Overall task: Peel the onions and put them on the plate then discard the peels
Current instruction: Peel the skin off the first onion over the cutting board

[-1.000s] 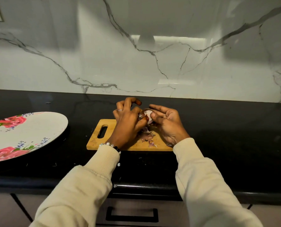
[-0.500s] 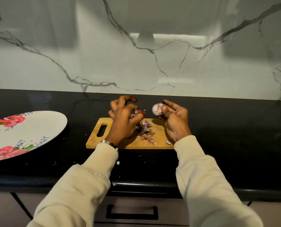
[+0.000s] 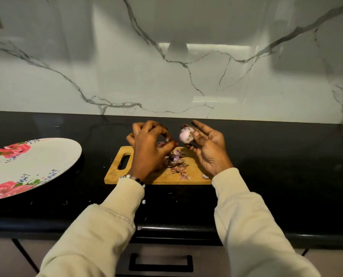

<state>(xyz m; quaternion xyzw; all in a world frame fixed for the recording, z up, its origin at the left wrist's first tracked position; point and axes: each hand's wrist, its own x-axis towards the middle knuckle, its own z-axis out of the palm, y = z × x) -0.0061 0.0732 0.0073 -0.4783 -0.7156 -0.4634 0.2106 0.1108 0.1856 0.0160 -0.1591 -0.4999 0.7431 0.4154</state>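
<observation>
A small pale pink onion (image 3: 186, 134) sits between the thumb and fingers of my right hand (image 3: 208, 150), held above the far edge of a wooden cutting board (image 3: 166, 176). My left hand (image 3: 148, 146) hovers over the board's left half with curled fingers, pinching a scrap of purple peel (image 3: 161, 144). A heap of purple onion peels (image 3: 176, 160) lies in the middle of the board, with a few loose bits near its front edge. A white plate with red roses (image 3: 46, 158) lies on the black counter at the far left.
The black counter (image 3: 276, 166) runs along a white marbled wall. A drawer with a black handle (image 3: 160, 262) is below the counter's front edge. Small crumbs of peel dot the counter in front of the board.
My hands have come apart: the right one carried the onion up and to the right, and the left one drew back to the left with a scrap of peel.
</observation>
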